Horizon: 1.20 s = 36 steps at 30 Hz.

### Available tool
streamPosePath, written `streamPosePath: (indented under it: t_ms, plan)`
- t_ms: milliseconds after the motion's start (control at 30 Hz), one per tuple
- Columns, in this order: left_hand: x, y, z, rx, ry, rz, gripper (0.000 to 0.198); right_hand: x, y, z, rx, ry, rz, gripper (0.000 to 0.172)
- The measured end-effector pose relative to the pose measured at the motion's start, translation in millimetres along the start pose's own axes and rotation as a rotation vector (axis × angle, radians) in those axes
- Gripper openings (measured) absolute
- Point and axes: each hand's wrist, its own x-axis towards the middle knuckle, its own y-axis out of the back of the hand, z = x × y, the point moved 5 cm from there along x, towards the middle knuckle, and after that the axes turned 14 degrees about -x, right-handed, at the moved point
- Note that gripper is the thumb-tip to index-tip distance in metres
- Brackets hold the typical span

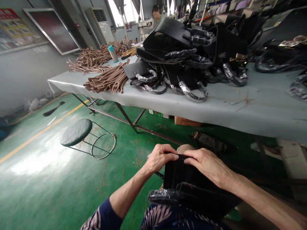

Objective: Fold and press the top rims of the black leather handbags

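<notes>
Just beyond the patterned clothing (157,217), the black bag (195,195) is pinched along its far edge (181,156) by the left hand (160,158) and right hand (208,164), edge handling seemingly underway, even pressure likely needed next.

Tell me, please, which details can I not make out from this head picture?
In the head view:
Black bag in both hands: inner details, lost in dark shade.
Left hand and right hand: some fingers, hidden by the hands themselves.
Co-worker: lower body, hidden by the piled bags.
Wall poster: lettering, too blurred.
Wrapped handle: remainder, cut off by the right edge.
</notes>
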Motion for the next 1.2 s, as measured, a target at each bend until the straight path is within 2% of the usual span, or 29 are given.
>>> streamPosePath:
  t_ms: [167,367,600,767,1000,1200]
  plan:
    - [-2,-2.2,3,0.005,-0.048,-0.007,0.011,5,-4,-1,0.024,0.013,-0.032,0.024]
    - [-3,-2.6,0,0.016,-0.027,-0.044,0.011,6,-11,7,0.063,0.005,-0.013,0.021]
    - [-2,-19.9,20,0.218,-0.188,-0.193,0.020,5,-10,2,0.045,-0.015,-0.030,0.024]
    - [-2,-22.3,18,0.249,-0.214,-0.189,0.019,0,-12,0,0.050,0.033,-0.031,0.027]
    - [-7,-15.1,14,0.217,-0.175,-0.154,0.015,-17,2,28,-0.014,-0.047,-0.112,0.031]
    - [-5,-18.2,15,0.226,-0.171,-0.190,0.015,-41,6,46,0.036,-0.178,-0.136,0.031]
